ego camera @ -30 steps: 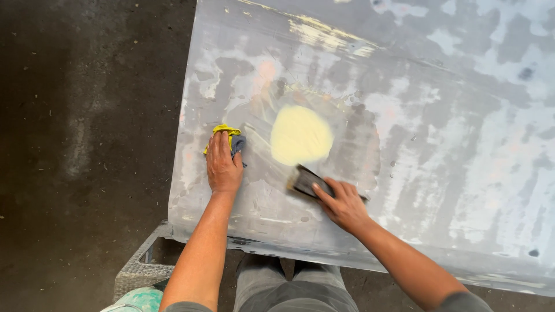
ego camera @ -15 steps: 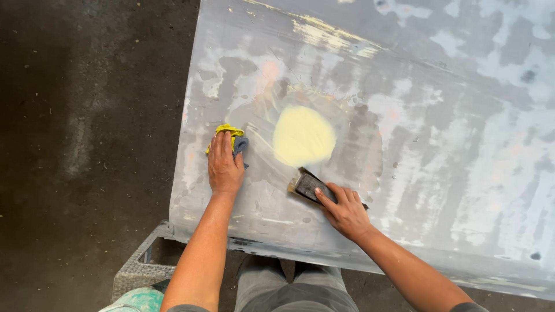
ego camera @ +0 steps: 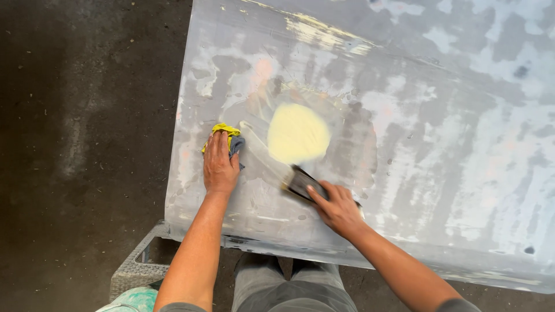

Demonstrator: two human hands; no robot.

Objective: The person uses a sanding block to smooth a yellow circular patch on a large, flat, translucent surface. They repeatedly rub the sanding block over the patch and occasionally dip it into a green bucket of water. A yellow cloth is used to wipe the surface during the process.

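the right hand (ego camera: 338, 208) grips a dark sanding block (ego camera: 303, 184) flat on the grey panel (ego camera: 439, 144), just below the yellow filler patch (ego camera: 298, 133). the left hand (ego camera: 219, 164) presses a yellow-grey rag (ego camera: 230, 137) down. best to keep the block flat with even pressure.

Matt sanded metal panel (ego camera: 439, 150) w/ smooth yellow filler patch (ego camera: 298, 133); cloth rag (ego camera: 231, 138).
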